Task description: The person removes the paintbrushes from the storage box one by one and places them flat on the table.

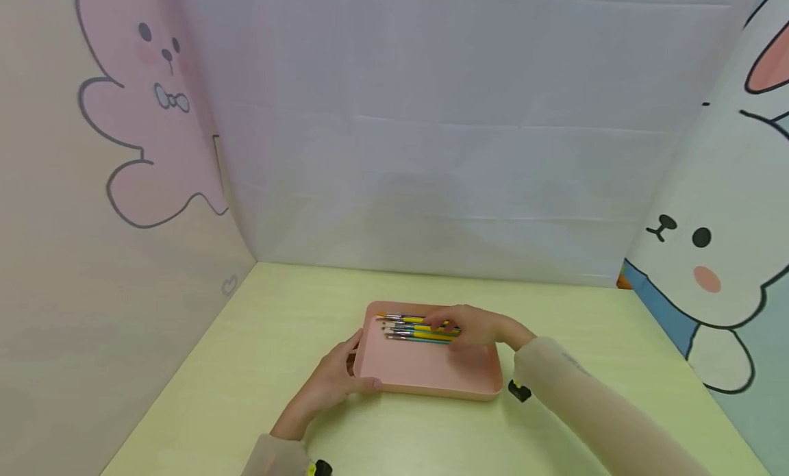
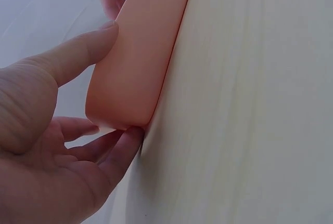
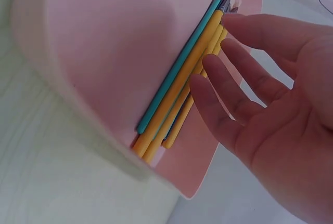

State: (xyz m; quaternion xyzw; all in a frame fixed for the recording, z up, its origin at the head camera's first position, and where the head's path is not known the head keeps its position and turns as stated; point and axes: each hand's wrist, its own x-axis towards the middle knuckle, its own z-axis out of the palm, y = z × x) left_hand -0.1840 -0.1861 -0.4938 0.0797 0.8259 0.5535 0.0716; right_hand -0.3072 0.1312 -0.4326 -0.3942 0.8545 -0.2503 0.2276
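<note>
A pink tray [image 1: 425, 370] lies on the table with several paintbrushes [image 1: 416, 333] side by side near its far edge. The left hand [image 1: 335, 377] grips the tray's near left corner; in the left wrist view its thumb [image 2: 88, 47] rests on the rim and its fingers touch the corner low down. Over the right part of the brushes is the right hand [image 1: 473, 327]. In the right wrist view this hand [image 3: 276, 89] has its fingers loosely spread along yellow and teal handles [image 3: 179, 81], holding none of them.
The pale yellow table [image 1: 296, 305] extends around the tray. A white sheet [image 1: 431, 154] hangs behind it. Panels with cartoon animals stand at the left [image 1: 148, 120] and right [image 1: 727, 291]. Dark devices [image 1: 520, 391] are at both sleeves.
</note>
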